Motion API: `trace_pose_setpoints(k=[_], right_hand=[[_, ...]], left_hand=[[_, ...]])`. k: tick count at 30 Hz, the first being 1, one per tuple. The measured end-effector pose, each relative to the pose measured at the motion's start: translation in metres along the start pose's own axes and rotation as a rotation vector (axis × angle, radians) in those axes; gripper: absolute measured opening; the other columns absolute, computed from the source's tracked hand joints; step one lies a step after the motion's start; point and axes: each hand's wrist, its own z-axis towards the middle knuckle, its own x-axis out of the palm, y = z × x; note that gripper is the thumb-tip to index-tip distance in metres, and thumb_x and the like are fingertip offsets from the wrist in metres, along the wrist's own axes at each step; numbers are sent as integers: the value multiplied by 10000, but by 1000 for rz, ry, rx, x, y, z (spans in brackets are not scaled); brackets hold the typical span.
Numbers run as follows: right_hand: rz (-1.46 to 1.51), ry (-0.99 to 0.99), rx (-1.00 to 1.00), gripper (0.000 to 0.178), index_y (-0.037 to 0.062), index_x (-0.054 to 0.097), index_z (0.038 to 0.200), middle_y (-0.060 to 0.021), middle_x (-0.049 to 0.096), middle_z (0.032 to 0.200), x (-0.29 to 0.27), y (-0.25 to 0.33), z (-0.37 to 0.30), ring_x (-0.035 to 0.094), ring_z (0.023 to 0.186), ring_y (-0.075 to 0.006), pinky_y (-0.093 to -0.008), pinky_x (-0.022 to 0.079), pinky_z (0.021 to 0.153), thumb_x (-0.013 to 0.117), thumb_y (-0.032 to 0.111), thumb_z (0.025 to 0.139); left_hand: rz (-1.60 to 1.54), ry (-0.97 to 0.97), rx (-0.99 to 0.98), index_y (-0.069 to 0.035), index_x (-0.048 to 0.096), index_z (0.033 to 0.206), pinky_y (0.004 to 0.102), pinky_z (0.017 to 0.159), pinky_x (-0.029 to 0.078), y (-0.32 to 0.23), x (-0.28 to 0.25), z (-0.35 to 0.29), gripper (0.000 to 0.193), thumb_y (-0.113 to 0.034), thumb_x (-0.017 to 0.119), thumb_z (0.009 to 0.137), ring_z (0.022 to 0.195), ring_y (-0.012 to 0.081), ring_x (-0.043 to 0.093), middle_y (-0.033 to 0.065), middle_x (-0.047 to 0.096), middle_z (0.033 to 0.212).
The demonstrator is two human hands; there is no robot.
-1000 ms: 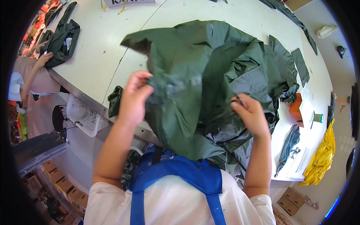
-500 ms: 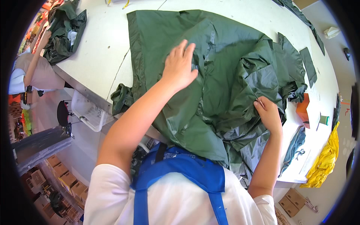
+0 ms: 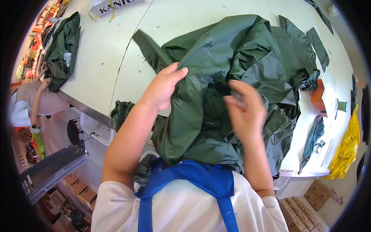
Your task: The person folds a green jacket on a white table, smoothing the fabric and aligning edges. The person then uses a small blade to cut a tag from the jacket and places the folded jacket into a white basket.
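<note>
A large dark green rain garment [image 3: 220, 46] of coated cloth lies bunched on the white table in front of me, its near edge hanging against my blue apron. At its left side my left hand [image 3: 164, 87] grips a fold, thumb on top. A narrow strip of the cloth sticks out beyond that hand toward the far left. My right hand [image 3: 247, 110], blurred by motion, is over the middle of the garment, thumb and forefinger apart. I see nothing held in it. Dark folds hide the cloth's inner side.
Flat green cloth pieces [image 3: 317, 46] lie at the table's right. Nearby are an orange-brown card piece [image 3: 318, 98], a green spool [image 3: 342, 106] and teal cloth [image 3: 312, 135]. Yellow fabric [image 3: 346, 143] hangs at the right edge. Another person [image 3: 33, 96] handles green cloth at far left.
The spread-out left part of the garment has been folded over to the right. My left hand has closed on it, lower and further left. My right hand has let go and moved left.
</note>
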Motion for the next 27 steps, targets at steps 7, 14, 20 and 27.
trace_pose_setpoints(k=[7, 14, 20, 27], right_hand=[[671, 246, 357, 245, 11, 558, 1089, -4, 594, 919, 45, -21, -1, 530, 810, -52, -190, 425, 754, 618, -4, 852], [725, -34, 277, 286, 12, 473, 1126, 36, 434, 771, 35, -31, -28, 362, 657, -38, -177, 316, 596, 542, 5, 848], [447, 30, 68, 426, 30, 487, 1127, -50, 532, 838, 45, -29, -53, 466, 670, -113, -238, 410, 616, 707, 170, 790], [200, 30, 26, 274, 8, 568, 1121, -105, 578, 867, 34, -24, -51, 543, 706, -214, -322, 462, 679, 570, 142, 883]], left_hand=[[-61, 55, 130, 7, 467, 1246, 305, 886, 460, 14, 3, -22, 427, -108, 635, 870, 1009, 127, 562, 65, 577, 1142], [79, 28, 55, 16, 500, 1215, 288, 860, 471, 18, 2, -24, 483, 47, 646, 756, 959, 119, 583, 55, 608, 1089], [33, 58, 19, 29, 518, 1184, 278, 828, 471, 18, 8, -29, 433, 48, 632, 767, 925, 114, 579, 59, 607, 1056], [-9, 73, 59, 21, 508, 1211, 291, 847, 477, 15, 8, -29, 468, 39, 629, 759, 934, 133, 593, 66, 616, 1073]])
